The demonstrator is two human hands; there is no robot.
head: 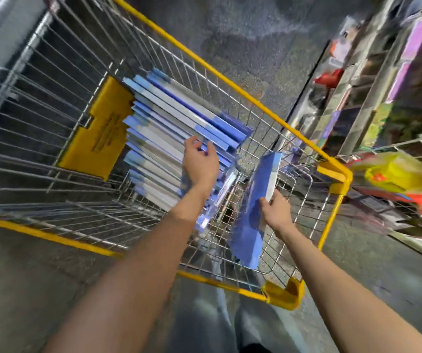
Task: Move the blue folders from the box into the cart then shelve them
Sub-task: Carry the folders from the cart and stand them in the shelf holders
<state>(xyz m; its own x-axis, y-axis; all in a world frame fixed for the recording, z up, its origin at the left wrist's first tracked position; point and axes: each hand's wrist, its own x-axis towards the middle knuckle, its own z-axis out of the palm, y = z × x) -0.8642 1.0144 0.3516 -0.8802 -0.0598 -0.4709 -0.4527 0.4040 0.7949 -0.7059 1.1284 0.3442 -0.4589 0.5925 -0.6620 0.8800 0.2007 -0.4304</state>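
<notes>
A wire cart (233, 82) with a yellow rim fills the middle of the head view. Inside it lies a thick stack of blue folders (159, 138) with pale spines, several of them. My left hand (199, 159) hovers over the stack's near edge, fingers spread and curled, touching the top folders. A single blue folder (258, 207) stands on edge near the cart's right wall, and my right hand (275, 210) grips its right edge. The box is not in view.
A yellow plastic flap (97, 133) hangs on the cart's left wall. Shelves (373, 98) with colourful goods run along the right side, and a wire bin (408, 184) of packets sits close to the cart's right corner. Grey speckled floor (230, 29) lies beyond.
</notes>
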